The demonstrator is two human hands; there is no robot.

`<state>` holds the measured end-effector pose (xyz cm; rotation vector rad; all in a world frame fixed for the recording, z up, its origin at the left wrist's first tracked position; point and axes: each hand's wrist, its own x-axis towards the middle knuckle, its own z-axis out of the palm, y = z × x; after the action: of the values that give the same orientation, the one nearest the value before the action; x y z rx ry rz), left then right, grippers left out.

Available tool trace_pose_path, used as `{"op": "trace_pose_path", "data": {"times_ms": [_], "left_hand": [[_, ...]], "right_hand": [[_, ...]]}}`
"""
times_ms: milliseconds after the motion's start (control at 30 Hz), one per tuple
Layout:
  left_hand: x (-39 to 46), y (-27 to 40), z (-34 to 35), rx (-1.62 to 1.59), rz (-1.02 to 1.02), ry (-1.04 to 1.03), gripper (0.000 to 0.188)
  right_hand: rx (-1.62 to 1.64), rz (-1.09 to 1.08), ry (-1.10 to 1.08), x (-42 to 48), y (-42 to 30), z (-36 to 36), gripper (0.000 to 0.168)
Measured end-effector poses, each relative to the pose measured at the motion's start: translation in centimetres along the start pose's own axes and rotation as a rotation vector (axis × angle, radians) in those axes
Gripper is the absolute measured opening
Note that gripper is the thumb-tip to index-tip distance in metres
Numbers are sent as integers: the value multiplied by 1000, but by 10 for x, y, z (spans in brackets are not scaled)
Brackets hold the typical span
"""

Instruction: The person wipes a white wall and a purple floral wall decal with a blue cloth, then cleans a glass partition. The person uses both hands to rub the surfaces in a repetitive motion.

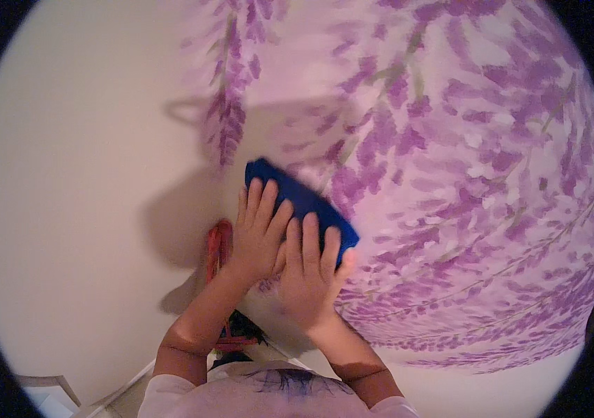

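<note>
A blue rectangular pad or cloth-covered block (305, 204) lies tilted against a pale wall with a painted or printed purple floral pattern (396, 136). My left hand (260, 235) rests its spread fingers on the pad's upper left part. Beside it, my right hand (310, 271) lies over the lower right part, fingers apart and flat. Both hands press or rest on the pad from the near side; their palms and what is under them are hidden. Whether the pad is gripped at its edge cannot be told.
Behind my left forearm shows a red frame or handle (218, 245), perhaps of a ladder, with a dark object below. Plain beige wall (77, 157) extends on the left. At the lower left are a pale strip like a baseboard and a framed edge (64, 389). Shadows fall on the wall.
</note>
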<state>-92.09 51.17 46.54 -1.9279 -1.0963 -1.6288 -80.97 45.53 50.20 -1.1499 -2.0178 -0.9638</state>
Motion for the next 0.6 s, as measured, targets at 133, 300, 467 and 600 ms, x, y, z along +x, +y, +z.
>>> {"op": "trace_pose_path", "data": {"times_ms": [133,300,467,600], "left_hand": [[-12,-10,2,21,-5,-39,46],[53,-32,-16,77,-11,39,45],[43,-39,-18,37,12,57,44],[-8,-19,-12,-130,-281,-19,48]], "right_hand": [[0,-12,-66,-2,-10,3,36],[101,-22,-16,65,-11,-8,38],[121,-48,-7,60,-17,2,40],[74,-129,-104,19,-21,16,38]]}}
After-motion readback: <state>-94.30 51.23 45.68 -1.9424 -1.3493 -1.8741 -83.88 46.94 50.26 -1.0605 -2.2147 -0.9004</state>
